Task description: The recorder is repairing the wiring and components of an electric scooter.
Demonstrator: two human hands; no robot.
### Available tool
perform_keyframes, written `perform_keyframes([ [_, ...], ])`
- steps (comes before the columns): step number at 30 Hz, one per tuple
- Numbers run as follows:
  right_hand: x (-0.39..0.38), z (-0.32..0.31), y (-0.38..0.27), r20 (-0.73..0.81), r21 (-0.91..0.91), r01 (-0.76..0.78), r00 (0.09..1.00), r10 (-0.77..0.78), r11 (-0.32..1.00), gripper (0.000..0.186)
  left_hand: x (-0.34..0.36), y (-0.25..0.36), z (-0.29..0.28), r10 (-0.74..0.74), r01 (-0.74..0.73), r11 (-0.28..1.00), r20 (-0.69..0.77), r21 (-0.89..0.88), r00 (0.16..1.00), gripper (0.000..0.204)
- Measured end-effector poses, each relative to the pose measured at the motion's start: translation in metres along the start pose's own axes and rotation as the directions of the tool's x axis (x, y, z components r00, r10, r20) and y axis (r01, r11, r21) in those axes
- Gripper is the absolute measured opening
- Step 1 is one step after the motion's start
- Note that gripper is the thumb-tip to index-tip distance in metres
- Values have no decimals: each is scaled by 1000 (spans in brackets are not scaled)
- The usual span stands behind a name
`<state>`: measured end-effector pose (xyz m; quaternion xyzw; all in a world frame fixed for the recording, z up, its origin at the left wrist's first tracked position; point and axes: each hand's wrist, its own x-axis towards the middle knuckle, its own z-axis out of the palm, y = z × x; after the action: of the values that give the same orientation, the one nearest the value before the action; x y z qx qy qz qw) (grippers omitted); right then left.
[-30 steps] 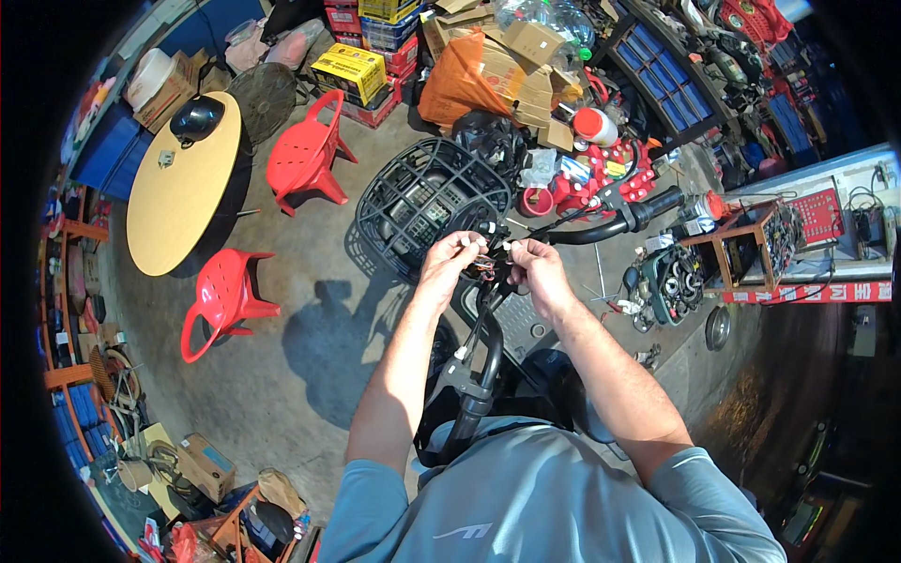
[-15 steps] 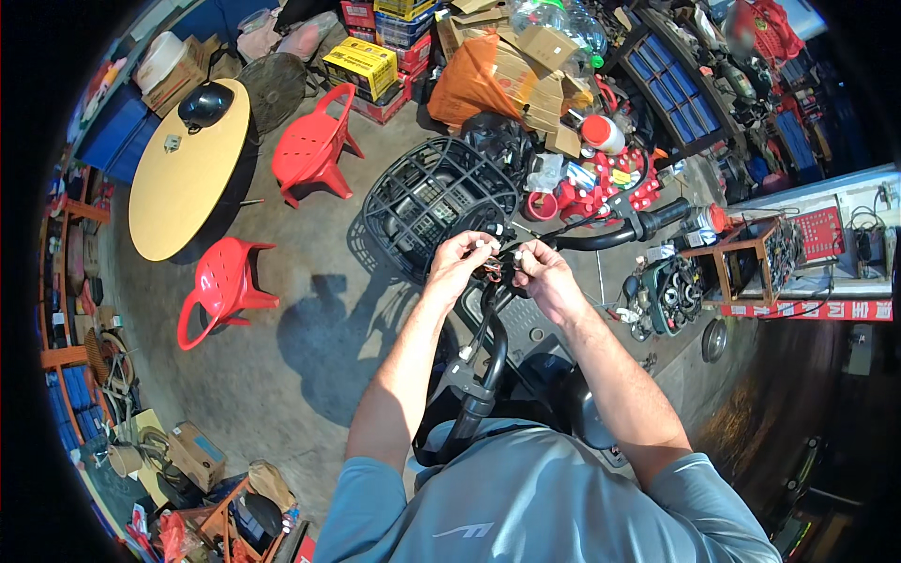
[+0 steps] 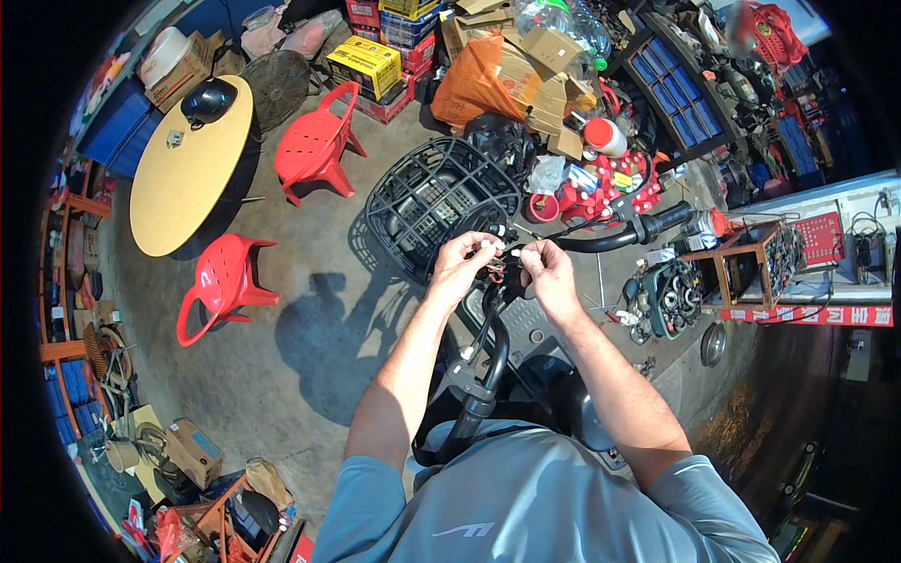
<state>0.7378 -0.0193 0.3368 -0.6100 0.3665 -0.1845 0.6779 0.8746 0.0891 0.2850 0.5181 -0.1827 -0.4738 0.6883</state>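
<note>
Close together over the middle of a black handlebar (image 3: 589, 244), both my hands pinch small parts. My left hand (image 3: 459, 262) is closed on a small white plug connector (image 3: 497, 246). Facing it, my right hand (image 3: 550, 280) pinches another small white connector (image 3: 515, 252), mostly covered by the fingers. A narrow gap shows between the two hands. Below them hangs a bundle of thin wires (image 3: 496, 274), some reddish, running into the bar's centre. Just ahead sits a black front basket (image 3: 399, 192). One black cable runs along the near bar.
Two red plastic chairs (image 3: 314, 150) and an oval yellow table (image 3: 155, 206) with a black helmet (image 3: 208, 100) stand left. Boxes, an orange bag (image 3: 481, 80) and a red-lidded jar (image 3: 605, 137) crowd the far side. A parts crate (image 3: 678, 298) lies right.
My right hand has turned slightly and its fingers have shifted around the connector. My left hand keeps nearly the same place. The view has moved a little.
</note>
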Motion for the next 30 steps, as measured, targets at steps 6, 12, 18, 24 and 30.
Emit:
perform_keyframes([
  [6, -6, 12, -13, -103, -371, 21, 993, -64, 928, 11, -1, -1, 0, 24, -23, 998, -15, 59, 1000, 18],
  [12, 0, 11, 1, -144, -486, 99, 971, -191, 868, 15, -3, 4, 2, 39, -39, 996, -7, 74, 999, 19],
  [18, 0, 14, -5, -128, -550, 116, 967, -220, 827, 15, -4, 6, 4, 36, -35, 997, -10, 64, 999, 19],
  [24, -5, 18, -15, -111, -610, 136, 961, -253, 781, 14, -6, 9, 5, 47, -46, 996, -15, 76, 999, 18],
  [30, -7, 18, -14, -104, -620, 175, 948, -301, 765, 14, -5, 7, 6, 71, -68, 993, -23, 91, 997, 18],
])
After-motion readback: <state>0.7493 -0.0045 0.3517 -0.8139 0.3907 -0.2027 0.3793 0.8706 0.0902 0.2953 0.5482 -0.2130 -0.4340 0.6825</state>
